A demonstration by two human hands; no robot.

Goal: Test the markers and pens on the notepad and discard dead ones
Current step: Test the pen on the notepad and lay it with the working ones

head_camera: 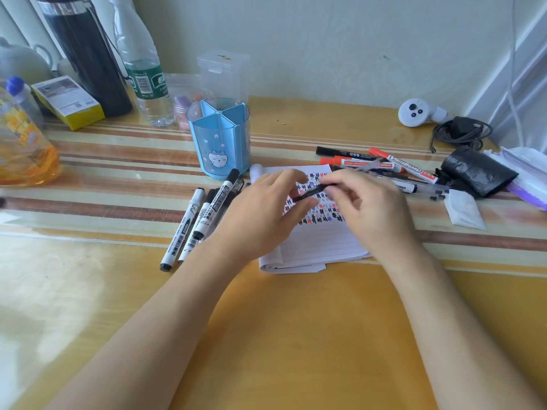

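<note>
Pen (314, 190) | ends in left hand (263, 211) and right hand (373, 202) grip | over notepad (319, 245)

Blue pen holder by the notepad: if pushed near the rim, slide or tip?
The blue pen holder looks empty and thin-walled plastic, so probably light. It stands taller than wide, so a rim-height push may tip it; a low push likely slides it on the glossy table.
</note>
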